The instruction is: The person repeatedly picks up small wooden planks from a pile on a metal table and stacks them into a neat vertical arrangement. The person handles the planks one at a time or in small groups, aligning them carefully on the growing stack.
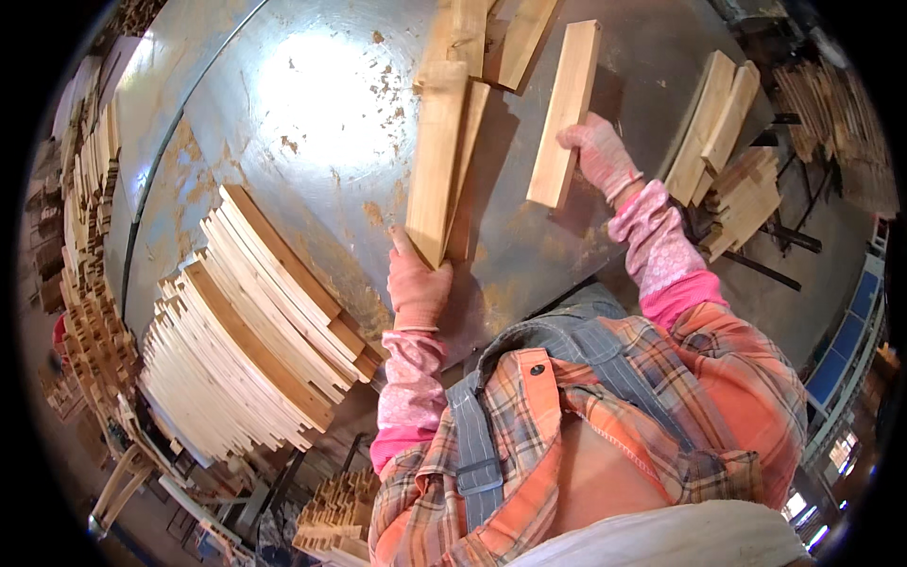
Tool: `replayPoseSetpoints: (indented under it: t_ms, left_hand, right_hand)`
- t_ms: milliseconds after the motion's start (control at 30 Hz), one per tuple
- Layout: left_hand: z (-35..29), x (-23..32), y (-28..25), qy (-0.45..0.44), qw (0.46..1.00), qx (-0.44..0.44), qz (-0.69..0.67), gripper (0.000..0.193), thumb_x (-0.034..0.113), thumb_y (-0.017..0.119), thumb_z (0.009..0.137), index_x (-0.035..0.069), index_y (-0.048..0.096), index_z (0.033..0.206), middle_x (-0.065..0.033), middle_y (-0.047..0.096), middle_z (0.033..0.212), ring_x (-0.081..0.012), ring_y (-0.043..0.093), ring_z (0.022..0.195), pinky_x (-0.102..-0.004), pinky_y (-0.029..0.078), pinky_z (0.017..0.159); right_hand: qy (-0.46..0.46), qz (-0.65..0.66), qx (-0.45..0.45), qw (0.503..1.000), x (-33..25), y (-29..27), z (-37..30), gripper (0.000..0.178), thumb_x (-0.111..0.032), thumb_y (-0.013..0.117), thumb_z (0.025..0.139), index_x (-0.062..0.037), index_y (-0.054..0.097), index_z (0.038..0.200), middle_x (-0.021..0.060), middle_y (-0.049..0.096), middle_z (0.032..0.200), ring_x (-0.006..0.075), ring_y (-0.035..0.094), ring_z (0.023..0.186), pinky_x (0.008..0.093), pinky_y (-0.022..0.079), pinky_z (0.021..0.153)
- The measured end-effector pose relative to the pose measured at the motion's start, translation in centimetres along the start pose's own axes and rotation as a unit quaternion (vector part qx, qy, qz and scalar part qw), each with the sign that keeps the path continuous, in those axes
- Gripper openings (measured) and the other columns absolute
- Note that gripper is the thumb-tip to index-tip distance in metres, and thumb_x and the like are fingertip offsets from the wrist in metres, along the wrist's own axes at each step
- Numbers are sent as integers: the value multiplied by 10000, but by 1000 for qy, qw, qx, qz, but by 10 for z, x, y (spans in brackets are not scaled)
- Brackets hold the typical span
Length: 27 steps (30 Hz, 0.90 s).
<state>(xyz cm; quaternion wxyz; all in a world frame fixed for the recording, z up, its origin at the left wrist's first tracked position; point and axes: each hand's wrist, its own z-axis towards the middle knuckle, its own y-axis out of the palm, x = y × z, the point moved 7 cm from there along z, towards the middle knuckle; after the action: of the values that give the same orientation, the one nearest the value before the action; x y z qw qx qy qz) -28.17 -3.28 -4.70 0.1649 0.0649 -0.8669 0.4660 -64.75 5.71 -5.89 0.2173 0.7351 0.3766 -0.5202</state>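
Observation:
My left hand (419,288), in a pinkish glove, grips the near end of a light wooden board (436,156). Under that board's right side a second, narrower board (470,142) slants along it; whether my fingers hold this one too, I cannot tell. My right hand (602,154), gloved alike, is closed on the right edge of another wooden board (565,113), fingers partly hidden. This board is tilted over the metal table and casts a shadow.
The grey metal table (331,203) carries sawdust and a black cable (162,156). At the left lies a large row of stacked wooden strips (250,331). More boards (518,42) lie at the far edge. Two boards (704,132) rest at the table's right edge, beside a lower stack (746,203).

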Motion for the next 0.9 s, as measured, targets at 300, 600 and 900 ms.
replayPoseSetpoints:
  t_ms: [300,600,900]
  left_hand:
    - [-24,-64,-54,-72,550,-241,-796,496,231,659,880,-106,573,1234,-184,680,1054,-275,696,871,-392,623,794]
    - [16,-109,-20,2,494,-264,-829,584,314,658,888,-154,562,1224,-246,667,1085,-347,684,915,-474,607,858]
    - [-17,-118,-19,-127,613,-158,-764,409,378,740,812,80,690,1089,-91,656,813,-252,653,719,-408,576,707]
  right_hand:
    - [65,-212,50,974,-9,130,-27,424,-258,685,877,78,688,1137,161,736,981,229,688,891,337,545,835]
    - [63,-74,-49,994,37,202,13,468,-327,732,875,62,729,1135,172,755,1087,264,721,998,366,553,915]
    - [83,-4,-147,986,46,240,9,451,-329,562,1059,-108,583,1452,87,634,1420,242,573,1322,360,387,1174]
